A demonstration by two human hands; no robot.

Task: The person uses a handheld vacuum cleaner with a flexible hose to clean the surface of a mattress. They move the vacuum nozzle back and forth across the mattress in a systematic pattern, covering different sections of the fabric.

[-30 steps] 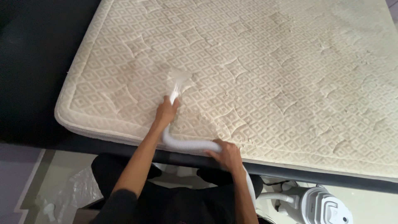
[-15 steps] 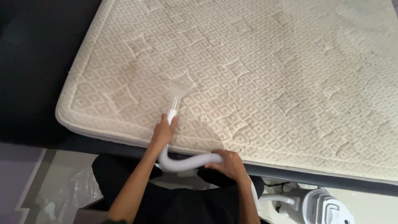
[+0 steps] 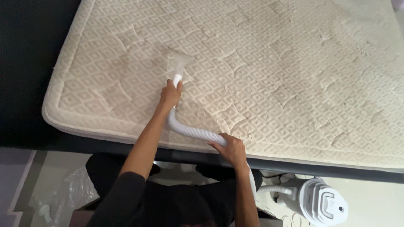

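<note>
Left hand (image 3: 171, 94) wrapped tight round white plastic handle tube of the clear nozzle (image 3: 178, 67), fingers curled shut on it, arm stretched fwd over the near-left part of the cream quilted mattress w/ diamond-stitch pattern (image 3: 294, 63). Clear plastic nozzle head just beyond the knuckles, pressed flat on the fabric, blurred at its far edge. Darker, damp-looking patch on the fabric left of & around the nozzle.

Right hand (image 3: 230, 149) closed over the white ribbed flexible hose (image 3: 191, 132), fingers curled on top, thumb side underneath not clear. Sits at the near edge of the mattress, right of the left hand & nearer the body. Hose bends in a curve between the two hands, lying on the mattress top, then drops past the right wrist off the near edge, down to the floor.

White & grey canister cleaning machine (image 3: 322, 201) on pale floor, near-right, below the dark bed frame rail (image 3: 336, 172); hose end runs into its left side. Crumpled clear plastic bag (image 3: 69, 193) on floor near-left. Dark area (image 3: 25, 63) far-left beside mattress, no detail visible. Black sleeves & dark trousers at bottom centre.
</note>
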